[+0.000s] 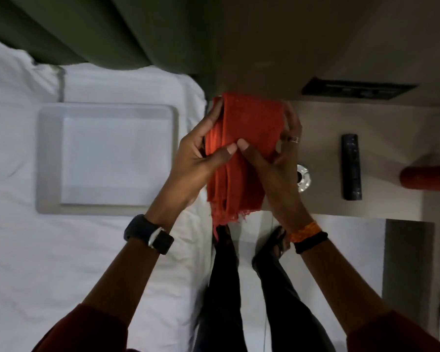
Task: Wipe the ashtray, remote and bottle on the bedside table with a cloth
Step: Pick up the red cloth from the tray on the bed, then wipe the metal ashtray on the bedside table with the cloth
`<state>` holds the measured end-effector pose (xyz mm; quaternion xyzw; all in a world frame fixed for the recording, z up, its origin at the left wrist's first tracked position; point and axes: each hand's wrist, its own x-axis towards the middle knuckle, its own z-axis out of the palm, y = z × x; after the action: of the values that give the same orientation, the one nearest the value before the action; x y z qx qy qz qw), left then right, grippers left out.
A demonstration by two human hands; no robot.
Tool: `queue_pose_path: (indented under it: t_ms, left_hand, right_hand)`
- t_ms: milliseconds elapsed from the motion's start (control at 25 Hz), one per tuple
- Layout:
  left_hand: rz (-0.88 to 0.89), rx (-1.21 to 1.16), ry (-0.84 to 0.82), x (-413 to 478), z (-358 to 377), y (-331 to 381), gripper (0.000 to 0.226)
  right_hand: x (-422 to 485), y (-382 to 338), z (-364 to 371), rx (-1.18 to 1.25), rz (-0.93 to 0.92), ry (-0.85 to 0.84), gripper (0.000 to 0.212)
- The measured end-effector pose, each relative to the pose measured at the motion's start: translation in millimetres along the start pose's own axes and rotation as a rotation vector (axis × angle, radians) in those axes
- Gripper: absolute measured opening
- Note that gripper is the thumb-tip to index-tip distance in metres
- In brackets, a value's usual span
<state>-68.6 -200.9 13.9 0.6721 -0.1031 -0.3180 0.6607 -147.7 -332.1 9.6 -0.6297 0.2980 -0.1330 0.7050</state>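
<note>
Two hands, both closed on one red cloth (235, 148): the left hand (201, 153) pinches its left edge, the right hand (274, 158) its right side, thumbs nearly meeting at the middle, the fabric bunched in folds with a frayed hem hanging toward the floor. Cloth is held in the air over the left end of the bench (381, 128), touching none of the three items as far as can be seen. Item one, ashtray (303, 178): small shiny round piece just right of the right hand, partly hidden behind it, on the bench near its front edge. Item two, remote (351, 166): dark bar lying flat, further right, well apart from the cloth. Item three, bottle (427, 178): red cylinder on its side at the right margin, cut off by the frame. Condition of each item, wiped or not, cannot be told. Judged status: cloth being gathered for use, no wiping contact now; all three items appear left to do, ashtray nearest. Also present: white bed (36, 250) at left carrying a white tray (48, 158); dark wall panel (358, 90) beyond the bench.
</note>
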Motion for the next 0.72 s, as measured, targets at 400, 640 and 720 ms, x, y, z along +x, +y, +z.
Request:
queue_pose_path:
  t_ms: [400,640,720]
  left_hand:
    - [-0.298,0.021,-0.260,19.3,208.6,-181.6,0.055]
    - [0.061,1.239,-0.318,88.0,177.8,-259.5,0.091]
    - [0.084,1.264,-0.405,99.4,173.7,-273.4,0.094]
  right_hand:
    - [-3.6,168.6,-203.4,0.127,0.372,0.175,0.026]
    - [31.8,252.7,-220.4,-0.755,0.042,-0.002,0.057]
    - [34.1,274.3,-213.0,-0.923,-0.086,-0.144,0.063]
